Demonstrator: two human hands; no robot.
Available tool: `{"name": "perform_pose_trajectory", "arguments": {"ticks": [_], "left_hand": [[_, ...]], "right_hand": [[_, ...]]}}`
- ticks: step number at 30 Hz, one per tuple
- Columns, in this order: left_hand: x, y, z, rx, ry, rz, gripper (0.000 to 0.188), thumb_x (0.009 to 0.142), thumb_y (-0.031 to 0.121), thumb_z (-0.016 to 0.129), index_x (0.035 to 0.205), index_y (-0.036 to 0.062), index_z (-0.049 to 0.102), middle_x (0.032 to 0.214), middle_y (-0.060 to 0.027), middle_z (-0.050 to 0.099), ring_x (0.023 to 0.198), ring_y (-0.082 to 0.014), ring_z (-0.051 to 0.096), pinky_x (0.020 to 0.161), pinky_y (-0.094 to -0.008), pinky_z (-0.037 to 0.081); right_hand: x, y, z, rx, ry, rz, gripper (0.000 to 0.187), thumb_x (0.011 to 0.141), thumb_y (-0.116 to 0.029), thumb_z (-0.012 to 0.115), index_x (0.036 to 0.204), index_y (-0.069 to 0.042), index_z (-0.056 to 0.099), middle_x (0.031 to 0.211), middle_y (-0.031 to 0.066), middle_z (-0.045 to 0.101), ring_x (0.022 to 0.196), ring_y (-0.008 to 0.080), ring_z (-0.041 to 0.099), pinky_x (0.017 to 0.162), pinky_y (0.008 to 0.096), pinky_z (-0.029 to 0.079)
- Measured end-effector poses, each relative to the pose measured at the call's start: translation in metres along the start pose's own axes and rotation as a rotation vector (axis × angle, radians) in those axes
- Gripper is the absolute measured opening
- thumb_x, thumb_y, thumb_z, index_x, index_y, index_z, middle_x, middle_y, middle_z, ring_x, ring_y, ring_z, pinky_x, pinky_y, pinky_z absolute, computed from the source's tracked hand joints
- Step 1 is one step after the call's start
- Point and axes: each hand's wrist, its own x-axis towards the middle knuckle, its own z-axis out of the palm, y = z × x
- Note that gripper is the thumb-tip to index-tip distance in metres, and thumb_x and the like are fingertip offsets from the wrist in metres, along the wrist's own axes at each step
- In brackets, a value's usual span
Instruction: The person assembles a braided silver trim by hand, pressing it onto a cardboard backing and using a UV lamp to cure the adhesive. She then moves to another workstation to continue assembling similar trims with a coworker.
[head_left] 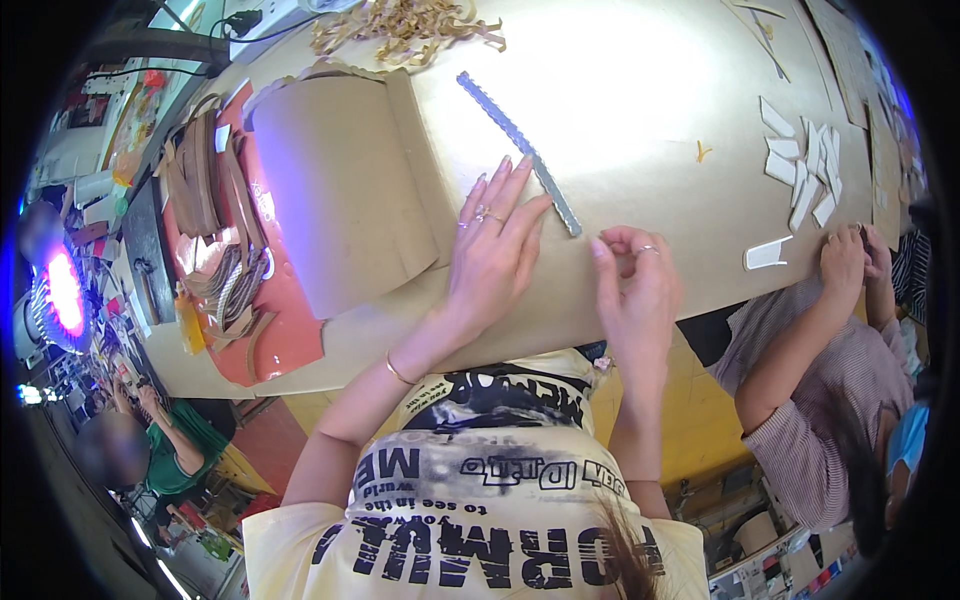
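Note:
A narrow grey-blue strip (pixel 556 197) with a jagged, light edge lies slantwise on the brown-covered table (pixel 640 195). My left hand (pixel 487 250) rests flat beside it, fingers stretched out, with the fingertips touching its left edge about midway along. Close to the strip's near end, my right hand (pixel 637 280) is raised a little with thumb and fingers curled together. Whatever those fingers may pinch is too small to make out. Left of my left hand lies a large curved brown sheet (pixel 345 190), with more layers under its right edge.
A red-orange mat (pixel 290 345) at the left carries brown straps (pixel 197 180) and a bottle (pixel 189 322). Curly tan scraps (pixel 400 35) lie at the back. White pieces (pixel 805 165) are scattered at the right, near a co-worker's hands (pixel 845 262). Another person sits at lower left.

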Motion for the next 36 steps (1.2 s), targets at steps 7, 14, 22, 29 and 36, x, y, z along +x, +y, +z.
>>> {"name": "perform_pose_trajectory", "arguments": {"ticks": [7, 14, 22, 29, 36], "left_hand": [[0.006, -0.002, 0.006, -0.013, -0.134, 0.04, 0.031, 0.087, 0.009, 0.063, 0.119, 0.0066, 0.063, 0.143, -0.0157, 0.047, 0.133, -0.0341, 0.044, 0.11, -0.05, 0.032], [-0.01, 0.005, 0.014, 0.155, -0.16, 0.092, 0.045, 0.083, 0.008, 0.062, 0.128, 0.0118, 0.059, 0.143, -0.0133, 0.047, 0.134, -0.0294, 0.044, 0.109, -0.0535, 0.031], [-0.034, 0.037, 0.021, 0.247, -0.271, 0.054, 0.06, 0.081, 0.007, 0.057, 0.14, 0.018, 0.05, 0.152, -0.0189, 0.033, 0.141, -0.0329, 0.032, 0.106, -0.0567, 0.031], [-0.038, 0.033, 0.02, 0.215, -0.347, 0.067, 0.06, 0.082, 0.005, 0.055, 0.138, 0.0221, 0.049, 0.155, -0.0215, 0.025, 0.145, -0.0351, 0.023, 0.107, -0.0616, 0.026], [-0.036, 0.032, 0.016, 0.197, -0.433, 0.074, 0.064, 0.082, 0.002, 0.053, 0.14, 0.0288, 0.046, 0.157, -0.0228, 0.017, 0.146, -0.0364, 0.017, 0.106, -0.0653, 0.023]], "right_hand": [[0.004, -0.012, 0.018, -0.242, -0.021, 0.006, 0.017, 0.087, -0.016, 0.067, 0.099, -0.004, 0.064, 0.094, 0.0116, 0.06, 0.083, 0.0299, 0.062, 0.071, 0.0405, 0.048], [0.003, -0.009, 0.011, -0.165, -0.011, 0.084, 0.016, 0.088, -0.015, 0.067, 0.099, -0.004, 0.064, 0.096, 0.0118, 0.06, 0.087, 0.0301, 0.063, 0.074, 0.0394, 0.048], [-0.007, -0.006, -0.01, -0.225, -0.09, 0.267, 0.014, 0.088, -0.016, 0.066, 0.096, -0.004, 0.065, 0.093, 0.0118, 0.061, 0.084, 0.0293, 0.064, 0.072, 0.0395, 0.049], [-0.008, 0.0, -0.007, -0.226, -0.068, 0.237, 0.015, 0.086, -0.017, 0.069, 0.092, -0.004, 0.065, 0.088, 0.0089, 0.061, 0.076, 0.0243, 0.059, 0.067, 0.0354, 0.047], [0.0, 0.002, -0.015, -0.073, -0.107, 0.305, 0.016, 0.086, -0.018, 0.069, 0.088, -0.002, 0.066, 0.08, 0.0066, 0.061, 0.063, 0.0174, 0.052, 0.061, 0.0308, 0.043]]}}
